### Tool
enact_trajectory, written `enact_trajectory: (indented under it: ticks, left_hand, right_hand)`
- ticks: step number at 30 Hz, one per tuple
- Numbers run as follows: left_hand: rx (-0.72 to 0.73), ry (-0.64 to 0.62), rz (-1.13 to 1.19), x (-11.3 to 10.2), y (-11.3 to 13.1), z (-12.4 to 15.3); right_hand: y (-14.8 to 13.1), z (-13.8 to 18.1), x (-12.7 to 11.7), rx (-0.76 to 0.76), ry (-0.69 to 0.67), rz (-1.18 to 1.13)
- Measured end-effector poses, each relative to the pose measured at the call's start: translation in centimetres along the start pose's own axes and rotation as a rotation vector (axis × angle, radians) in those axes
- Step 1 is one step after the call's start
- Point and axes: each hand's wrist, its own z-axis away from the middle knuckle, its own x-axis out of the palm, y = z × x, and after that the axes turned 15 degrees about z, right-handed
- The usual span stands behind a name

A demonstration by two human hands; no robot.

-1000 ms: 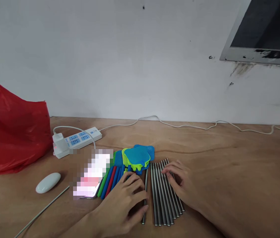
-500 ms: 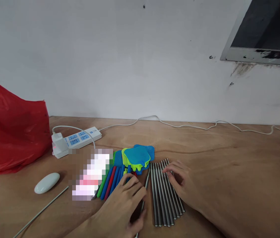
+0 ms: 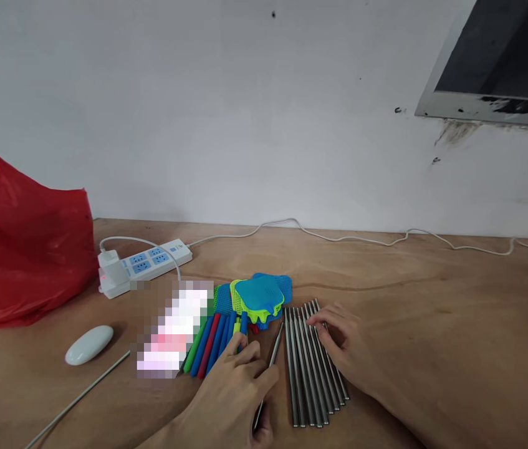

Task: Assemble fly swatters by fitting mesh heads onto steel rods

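Observation:
My left hand [image 3: 233, 390] is closed around the lower part of a thin metal rod [image 3: 275, 348], whose upper end slants away to the right. A row of several similar metal rods [image 3: 303, 374] lies side by side just right of it. My right hand [image 3: 343, 337] rests at the right side of this row, its fingers bent and apart, the fingertips touching the rods near their far ends. Several coloured plastic handles [image 3: 210, 340] lie left of my left hand, partly covered by it. Blue, yellow and green mesh plastic swatter heads [image 3: 259, 293] are stacked behind them.
A blurred-out bright screen [image 3: 177, 330] lies beside the handles. Farther left are a white oval object [image 3: 89, 345], a power strip [image 3: 151, 265] with a plugged-in charger, and a red plastic bag [image 3: 25, 249]. A white cable [image 3: 338, 237] runs along the wall.
My left hand has shifted slightly down, and the rod in it has slid toward me, its far end now lower. My right hand and the row of rods have stayed nearly still.

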Motion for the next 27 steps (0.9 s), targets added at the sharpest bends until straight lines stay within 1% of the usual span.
enact_trajectory:
  ticks: [3, 5, 8, 14, 16, 18, 20, 22, 24, 25, 27]
  left_hand:
    - [0.001, 0.01, -0.012, 0.1, 0.1, 0.2]
    - [0.004, 0.039, -0.025, 0.0, 0.1, 0.3]
    - [-0.01, 0.088, -0.037, -0.6, 0.2, 0.4]
    - [0.036, 0.179, 0.026, -1.6, -0.5, 0.5]
    - [0.042, 0.191, 0.054, -1.8, -0.7, 0.5]
    - [0.071, 0.203, 0.078, -1.9, -0.7, 0.5]
    - [0.118, 0.216, 0.091, -1.9, -0.7, 0.5]
    - [0.171, 0.222, 0.093, -1.8, -0.6, 0.5]
    - [0.215, 0.214, 0.085, -1.7, -0.5, 0.5]
    - [0.23, 0.214, 0.078, -1.6, -0.4, 0.5]
    - [0.242, 0.219, 0.067, -1.3, -0.4, 0.5]
  right_hand:
    - [-0.1, 0.0, 0.0, 0.013, -0.002, 0.001]
    - [-0.1, -0.1, -0.1, 0.026, -0.003, 0.005]
    - [-0.2, -0.2, -0.3, 0.058, 0.009, -0.002]
    - [-0.3, -0.2, -0.4, 0.103, 0.027, -0.051]
    - [-0.2, -0.2, -0.3, 0.177, 0.034, -0.094]
    - [-0.2, -0.2, -0.2, 0.3, 0.01, -0.208]
    - [-0.4, -0.3, -0.3, 0.443, -0.098, -0.421]
    - [-0.7, -0.6, -0.6, 0.552, -0.265, -0.69]
    - [-1.1, -0.8, -1.1, 0.606, -0.43, -0.921]
    - [-1.4, -0.9, -1.3, 0.616, -0.488, -1.003]
    - [-1.7, -0.9, -1.7, 0.632, -0.537, -1.105]
